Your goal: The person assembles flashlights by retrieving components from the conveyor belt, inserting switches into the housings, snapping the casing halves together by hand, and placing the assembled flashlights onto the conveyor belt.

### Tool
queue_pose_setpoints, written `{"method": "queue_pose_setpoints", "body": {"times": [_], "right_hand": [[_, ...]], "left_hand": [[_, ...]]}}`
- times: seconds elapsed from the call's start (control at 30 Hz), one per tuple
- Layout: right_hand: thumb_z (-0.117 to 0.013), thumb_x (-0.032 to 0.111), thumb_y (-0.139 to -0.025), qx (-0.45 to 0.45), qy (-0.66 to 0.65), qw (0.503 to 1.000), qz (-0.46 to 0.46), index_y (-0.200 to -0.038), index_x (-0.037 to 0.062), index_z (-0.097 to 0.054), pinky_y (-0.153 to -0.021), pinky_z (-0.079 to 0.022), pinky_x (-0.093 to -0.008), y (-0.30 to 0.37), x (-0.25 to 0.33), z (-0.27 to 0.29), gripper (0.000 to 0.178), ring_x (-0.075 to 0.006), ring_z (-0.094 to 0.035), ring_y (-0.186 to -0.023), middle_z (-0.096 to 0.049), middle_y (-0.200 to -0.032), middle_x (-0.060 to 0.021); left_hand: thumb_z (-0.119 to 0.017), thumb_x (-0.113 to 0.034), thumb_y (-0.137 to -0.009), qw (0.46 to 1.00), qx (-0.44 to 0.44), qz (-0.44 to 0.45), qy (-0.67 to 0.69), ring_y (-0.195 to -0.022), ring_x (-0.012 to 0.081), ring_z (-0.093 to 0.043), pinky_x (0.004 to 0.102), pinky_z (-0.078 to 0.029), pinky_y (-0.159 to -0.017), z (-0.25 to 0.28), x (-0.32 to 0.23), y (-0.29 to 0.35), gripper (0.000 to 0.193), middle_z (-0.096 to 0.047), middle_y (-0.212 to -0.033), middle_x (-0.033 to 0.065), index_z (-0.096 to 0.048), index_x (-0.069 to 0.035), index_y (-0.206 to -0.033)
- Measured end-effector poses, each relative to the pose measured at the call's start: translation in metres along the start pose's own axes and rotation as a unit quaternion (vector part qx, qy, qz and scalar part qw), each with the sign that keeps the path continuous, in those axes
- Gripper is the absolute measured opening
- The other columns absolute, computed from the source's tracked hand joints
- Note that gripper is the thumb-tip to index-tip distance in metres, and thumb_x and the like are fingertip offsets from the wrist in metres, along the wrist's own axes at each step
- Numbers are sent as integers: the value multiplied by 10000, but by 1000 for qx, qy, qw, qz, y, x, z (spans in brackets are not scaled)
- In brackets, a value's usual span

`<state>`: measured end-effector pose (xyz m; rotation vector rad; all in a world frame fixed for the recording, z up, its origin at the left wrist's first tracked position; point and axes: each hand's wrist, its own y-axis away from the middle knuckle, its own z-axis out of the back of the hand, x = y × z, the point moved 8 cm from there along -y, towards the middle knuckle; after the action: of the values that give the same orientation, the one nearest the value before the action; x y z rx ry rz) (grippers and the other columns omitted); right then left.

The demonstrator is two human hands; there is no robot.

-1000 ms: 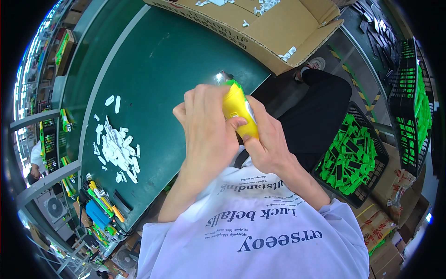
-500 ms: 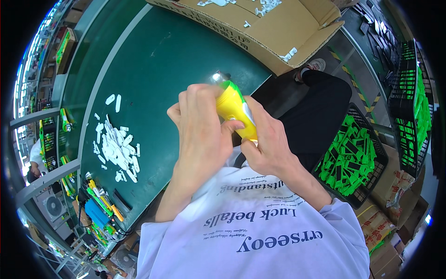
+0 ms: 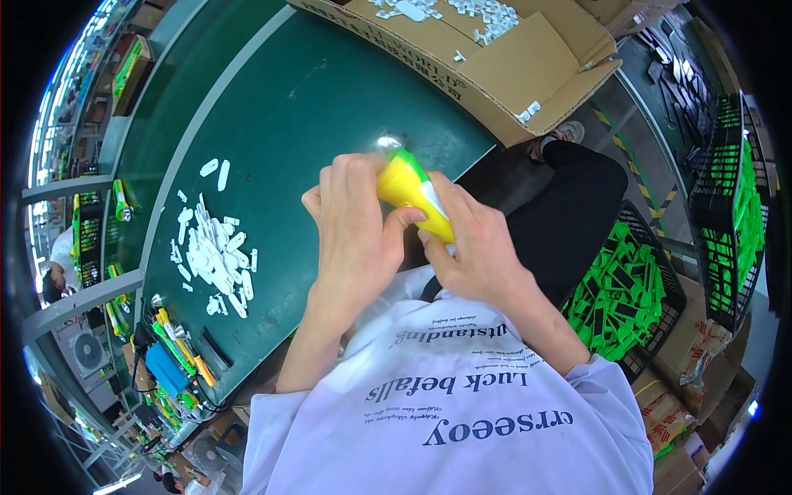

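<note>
Both my hands hold a yellow and green flashlight (image 3: 402,183), tilted over the near edge of the green table, its shiny clear head pointing up and left. My left hand (image 3: 353,227) is closed around the head end, and its fingertips are blurred. Lower down, my right hand (image 3: 477,247) grips the yellow body from the right, with the thumb near its bottom end. A white piece shows on the side of the body beside the right fingers. To the left of my hands lies a pile of small white plastic parts (image 3: 216,254) on the table (image 3: 276,157).
A cardboard box (image 3: 516,91) with white parts stands at the far right of the table. Black baskets (image 3: 675,309) of green parts (image 3: 615,289) are on the right. Pens, tools and a blue block (image 3: 167,369) lie at the table's left end. Another person's leg (image 3: 565,214) is close by.
The view has shifted slightly, so the table's things sit a little to the right in it. Both hands still hold the flashlight; the right thumb has moved slightly up along its body.
</note>
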<state>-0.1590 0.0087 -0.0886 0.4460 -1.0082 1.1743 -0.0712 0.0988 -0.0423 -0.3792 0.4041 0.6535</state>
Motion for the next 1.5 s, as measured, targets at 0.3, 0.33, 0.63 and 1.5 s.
{"method": "queue_pose_setpoints", "body": {"times": [0.3,0.33,0.63,1.5], "right_hand": [[-643,131,-739,20,259,919,298,-1101,119,-601,-967,-427,-445,-41,63,-11,364,-201,-567,-1003,-579,-995,-54],[-652,131,-734,4,260,910,324,-1101,124,-600,-1001,-415,-467,-46,67,-13,370,-205,-571,-1021,-587,-1033,-65],[-644,66,-699,-88,147,965,197,-1028,37,-605,-976,-442,-521,-59,-1,-25,333,-338,-575,-1001,-602,-1075,-134],[-608,116,-629,-123,121,968,183,-791,51,-675,-867,-558,-436,-60,-11,-18,186,-248,-672,-803,-684,-848,-92]], "left_hand": [[-777,-322,-713,963,266,-25,-32,-808,355,-646,425,-489,-734,21,21,-18,431,-672,-845,179,-647,0,-969],[-777,-322,-713,966,257,-22,-37,-808,355,-646,425,-489,-734,25,29,-18,431,-672,-845,179,-647,0,-969],[-714,-485,-795,970,-1,236,-59,-585,278,-611,377,-467,-583,88,210,-89,547,-595,-611,180,-631,53,-745],[-625,-301,-899,980,106,-164,-40,-1026,326,-603,418,-464,-907,-69,216,-563,270,-655,-1014,173,-634,-56,-1011]]}}
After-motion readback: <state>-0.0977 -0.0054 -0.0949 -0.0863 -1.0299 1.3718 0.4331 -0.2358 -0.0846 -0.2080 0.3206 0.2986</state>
